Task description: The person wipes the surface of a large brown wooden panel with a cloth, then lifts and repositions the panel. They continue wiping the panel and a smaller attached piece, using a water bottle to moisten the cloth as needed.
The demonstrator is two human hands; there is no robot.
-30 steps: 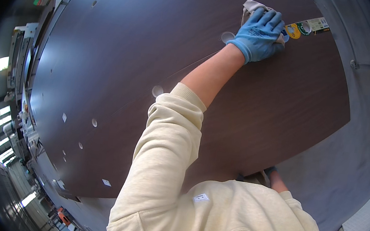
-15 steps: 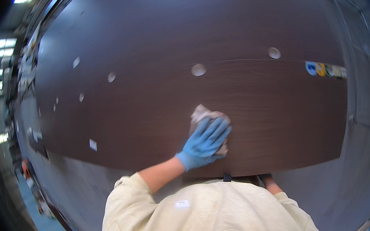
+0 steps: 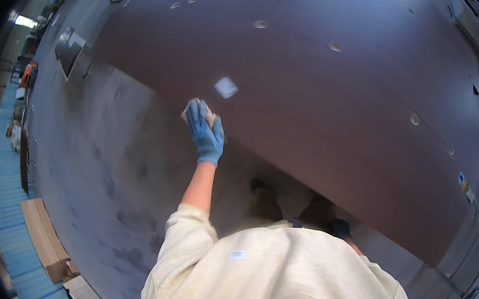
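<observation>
Right now I see my left hand (image 3: 204, 133) in a blue glove, reaching out with the fingers curled and pressed down on a pale cloth (image 3: 196, 110). The cloth sits bunched under the fingertips, at the near lower edge of a big dark brown board (image 3: 318, 93). The board is smooth and very wide. It has small round holes (image 3: 260, 24) in it and a little white sticker (image 3: 225, 87) just past my hand.

My right hand (image 3: 340, 228) is down low beside my body, in a dark glove, close under the near edge of the board. I cannot tell if its fingers are spread or curled; too little of it shows.

What could go wrong? I think the cloth could slide off the edge, because it is right at the rim and only my fingertips hold it down. If I push too far that way, my hand could slip off the board and I could tip forward, since my arm is stretched out long. I could also rub over the sticker and peel a corner up. The cloth might catch on the sharp edge and bunch up more, so it would miss spots.

Beyond the board lies a grey floor (image 3: 107, 151) with dark smudges. A flat cardboard piece (image 3: 43, 239) lies on the blue floor (image 3: 4, 186) at my left.
</observation>
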